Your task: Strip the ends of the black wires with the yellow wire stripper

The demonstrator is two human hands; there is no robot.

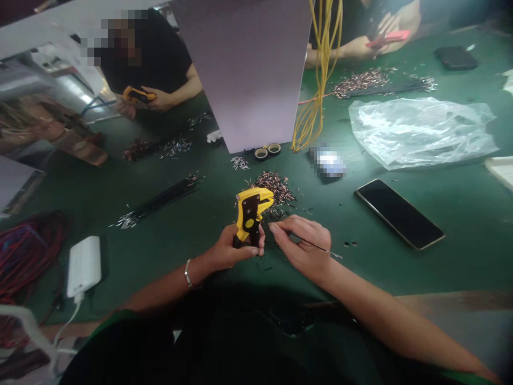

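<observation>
My left hand (236,248) is wrapped round the handles of a yellow and black wire stripper (250,214), held upright with its jaws pointing right. Just right of it, my right hand (306,243) pinches a thin black wire (316,244), whose silvery end sticks out past the palm to the right. The wire's other end, near the fingertips, is hard to make out. Behind the tool lies a heap of small copper and black wire scraps (276,187) on the green table (224,187).
A bundle of black wires (160,202) lies left. On the right are a phone (401,214) and a plastic bag (420,131). A white power bank (84,266) is at the left. Tape rolls (267,151) sit before an upright panel (248,69). Two people work across the table.
</observation>
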